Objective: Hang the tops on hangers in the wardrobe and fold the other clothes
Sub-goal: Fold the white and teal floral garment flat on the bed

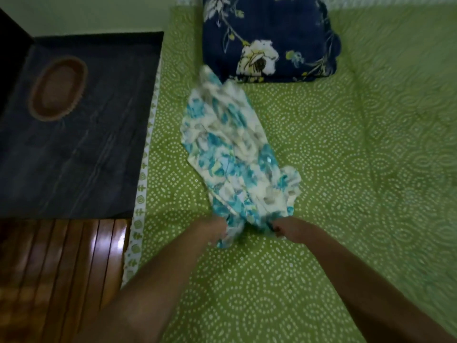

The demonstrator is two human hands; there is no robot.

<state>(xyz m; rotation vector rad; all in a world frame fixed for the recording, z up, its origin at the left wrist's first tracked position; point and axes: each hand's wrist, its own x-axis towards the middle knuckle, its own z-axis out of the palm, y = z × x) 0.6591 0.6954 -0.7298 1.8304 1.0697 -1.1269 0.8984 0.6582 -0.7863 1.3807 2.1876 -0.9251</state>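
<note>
While both arms are reaching up from the bottom of the frame, the left hand [214,229] and right hand [290,230] are each gripping the near end of a blurred white-and-turquoise floral garment [230,154], fingers curled into bunched cloth. It is stretching up the centre across the green dotted bedspread [346,169], toward a navy floral pillow [267,38] at top. A dark tabletop [81,144] with an oval brown dish [58,89] is sitting at upper left.

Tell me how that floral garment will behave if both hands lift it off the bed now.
Probably floppy: the garment lies crumpled and bunches where the left hand and right hand grip its near edge. Likely light, since it looks like thin fabric. Expect the far end to trail across the bedspread toward the pillow, not lift stiffly.
</note>
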